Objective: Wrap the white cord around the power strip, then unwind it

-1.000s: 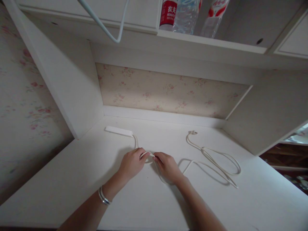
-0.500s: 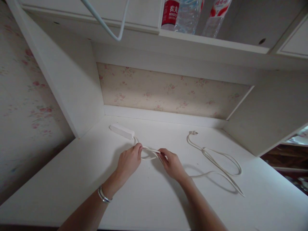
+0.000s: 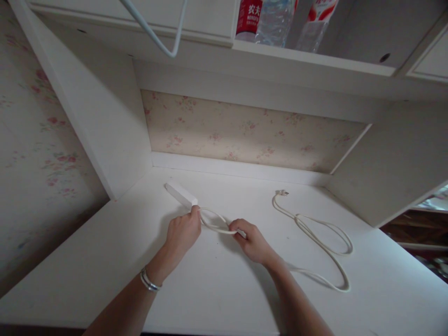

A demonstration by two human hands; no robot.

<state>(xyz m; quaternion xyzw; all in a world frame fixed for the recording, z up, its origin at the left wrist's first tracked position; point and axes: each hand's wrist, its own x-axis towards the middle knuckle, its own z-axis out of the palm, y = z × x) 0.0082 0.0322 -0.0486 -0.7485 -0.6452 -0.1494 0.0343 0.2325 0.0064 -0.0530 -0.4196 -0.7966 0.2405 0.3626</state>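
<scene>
A white power strip (image 3: 181, 195) lies slanted on the desk, its near end touching my left hand (image 3: 184, 229). That hand is closed around the cord right where it leaves the strip. My right hand (image 3: 252, 240) pinches the same cord, and a narrow loop of off-white power cord (image 3: 217, 229) stretches between the two hands. From behind my right forearm the rest of the cord runs out in loose bends to the right. It ends in a plug (image 3: 282, 192) with metal prongs, lying farther back on the desk.
The white desk (image 3: 217, 298) is closed in by side panels (image 3: 115, 135) and a back panel with floral wallpaper (image 3: 241, 133). Overhead, a shelf (image 3: 315, 58) holds plastic bottles (image 3: 275, 23). A pale blue bent rod (image 3: 154, 35) hangs down at upper left.
My left hand has shifted slightly left, against the strip, which has turned to a steeper slant. The loop between my hands has widened, and the cord at right has slid and rounded out.
</scene>
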